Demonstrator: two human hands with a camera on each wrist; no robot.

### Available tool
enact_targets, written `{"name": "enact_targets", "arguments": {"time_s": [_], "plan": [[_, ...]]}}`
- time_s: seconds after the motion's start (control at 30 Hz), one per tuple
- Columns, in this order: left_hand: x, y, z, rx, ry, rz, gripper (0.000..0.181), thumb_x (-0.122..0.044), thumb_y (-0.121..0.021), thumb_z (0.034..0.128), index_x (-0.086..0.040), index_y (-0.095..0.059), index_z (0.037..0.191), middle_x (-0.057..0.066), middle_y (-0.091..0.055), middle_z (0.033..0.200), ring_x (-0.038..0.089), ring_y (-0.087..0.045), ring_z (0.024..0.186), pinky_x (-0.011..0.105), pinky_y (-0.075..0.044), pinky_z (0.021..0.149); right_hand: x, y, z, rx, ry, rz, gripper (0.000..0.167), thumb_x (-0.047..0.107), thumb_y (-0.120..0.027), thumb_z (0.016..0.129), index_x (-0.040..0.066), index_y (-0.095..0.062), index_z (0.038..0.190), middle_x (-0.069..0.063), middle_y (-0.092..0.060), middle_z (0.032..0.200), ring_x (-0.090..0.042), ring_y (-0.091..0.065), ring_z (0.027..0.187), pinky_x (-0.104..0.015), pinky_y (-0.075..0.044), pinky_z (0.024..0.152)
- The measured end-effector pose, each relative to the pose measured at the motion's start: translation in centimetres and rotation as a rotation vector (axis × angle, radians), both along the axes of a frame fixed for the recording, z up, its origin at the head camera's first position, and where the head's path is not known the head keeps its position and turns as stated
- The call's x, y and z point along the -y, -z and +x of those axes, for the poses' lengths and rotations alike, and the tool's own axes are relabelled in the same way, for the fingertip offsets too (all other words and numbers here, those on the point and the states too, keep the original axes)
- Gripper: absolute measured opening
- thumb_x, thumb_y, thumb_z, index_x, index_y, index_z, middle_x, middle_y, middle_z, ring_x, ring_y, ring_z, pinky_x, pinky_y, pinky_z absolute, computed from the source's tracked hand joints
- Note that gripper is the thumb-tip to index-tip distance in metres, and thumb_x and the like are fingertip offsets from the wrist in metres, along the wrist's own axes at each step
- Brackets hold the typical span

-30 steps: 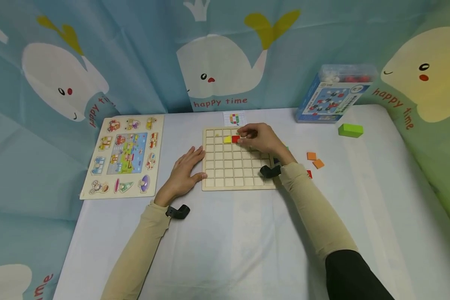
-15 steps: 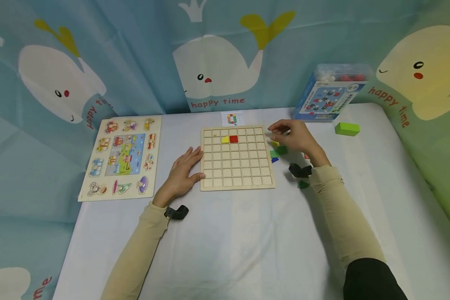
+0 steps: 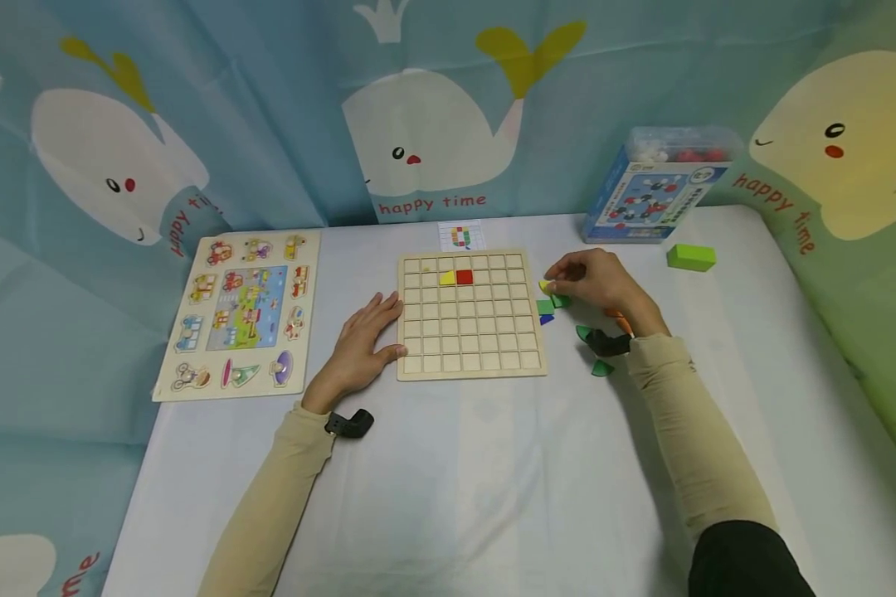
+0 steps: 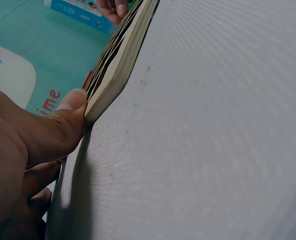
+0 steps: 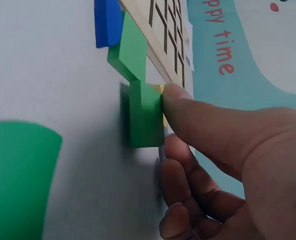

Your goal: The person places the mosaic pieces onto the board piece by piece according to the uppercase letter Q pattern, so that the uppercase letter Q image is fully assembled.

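Observation:
A wooden grid board (image 3: 472, 315) lies mid-table, holding a yellow piece (image 3: 447, 278) and a red square (image 3: 465, 277) in neighbouring cells near its top. My left hand (image 3: 358, 352) rests at the board's left edge, fingers extended; its thumb (image 4: 68, 117) touches the board's corner in the left wrist view. Beyond the right edge, my right hand (image 3: 601, 282) pinches a small yellow piece (image 3: 543, 286), mostly hidden by a green block (image 5: 150, 117) in the right wrist view. Another green block (image 5: 130, 47) and a blue piece (image 5: 108, 22) lie alongside.
A pattern card (image 3: 460, 236) lies behind the board. A picture puzzle (image 3: 242, 319) is at the left. A blue box (image 3: 653, 195) and a bright green block (image 3: 691, 257) stand at back right. Dark green pieces (image 3: 601, 368) lie near the right wrist; orange ones are partly hidden beneath it.
My right hand has left the red square on the board, moved right, and come down at the yellow piece beside the green ones. The left hand stays at the board's edge.

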State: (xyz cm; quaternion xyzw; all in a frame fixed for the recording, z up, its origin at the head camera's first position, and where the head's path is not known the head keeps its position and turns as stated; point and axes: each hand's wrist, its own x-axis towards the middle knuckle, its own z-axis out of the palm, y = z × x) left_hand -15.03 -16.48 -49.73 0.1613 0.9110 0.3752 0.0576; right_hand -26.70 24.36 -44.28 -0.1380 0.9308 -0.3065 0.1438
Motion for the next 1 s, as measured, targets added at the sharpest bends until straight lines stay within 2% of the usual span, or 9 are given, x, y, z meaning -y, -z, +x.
{"name": "enact_targets", "arguments": {"time_s": [0.17,0.33,0.6,0.73,1.0], "plan": [[-0.01,0.06,-0.04,0.006,-0.001,0.0,0.077,-0.017,-0.076,0.0973,-0.002,-0.038,0.163,0.011,-0.028,0.176,0.034,-0.015,0.166,0.058,-0.009,0.133,0.3,0.17,-0.01,-0.002,0.002,0.016,0.024,0.026,-0.078,0.099,0.007,-0.079,0.112,-0.012,-0.076,0.1,-0.024,-0.068,0.09,-0.036,-0.051,0.081],[-0.07,-0.06,0.0,0.008,-0.008,-0.004,0.077,-0.018,-0.076,0.0972,-0.003,-0.038,0.163,0.01,-0.029,0.176,0.034,-0.014,0.166,0.058,-0.009,0.133,0.46,0.12,-0.06,0.011,0.006,0.008,0.023,0.022,-0.079,0.097,0.005,-0.078,0.112,-0.012,-0.074,0.099,-0.022,-0.065,0.085,-0.035,-0.05,0.076],[-0.15,-0.01,-0.02,0.011,-0.008,-0.012,0.077,-0.019,-0.075,0.0978,-0.003,-0.038,0.164,0.01,-0.029,0.176,0.033,-0.014,0.166,0.058,-0.01,0.133,0.0,0.06,0.41,0.048,0.03,0.034,0.028,0.029,-0.081,0.096,0.005,-0.076,0.109,-0.01,-0.073,0.097,-0.022,-0.063,0.086,-0.035,-0.048,0.076],[-0.08,0.03,0.02,0.007,-0.007,-0.017,0.077,-0.018,-0.076,0.0974,-0.003,-0.038,0.163,0.01,-0.028,0.176,0.033,-0.014,0.166,0.058,-0.01,0.133,-0.11,-0.17,0.72,0.064,0.017,0.048,0.031,0.031,-0.08,0.097,0.003,-0.073,0.109,-0.012,-0.072,0.099,-0.025,-0.064,0.088,-0.036,-0.049,0.077],[-0.09,0.07,-0.05,0.008,-0.009,-0.017,0.078,-0.018,-0.076,0.0971,-0.003,-0.038,0.163,0.01,-0.028,0.176,0.033,-0.015,0.166,0.058,-0.01,0.133,-0.3,0.03,0.89,0.025,0.025,0.072,0.029,0.03,-0.076,0.099,0.002,-0.07,0.107,-0.014,-0.072,0.1,-0.028,-0.064,0.09,-0.037,-0.049,0.077]]}}
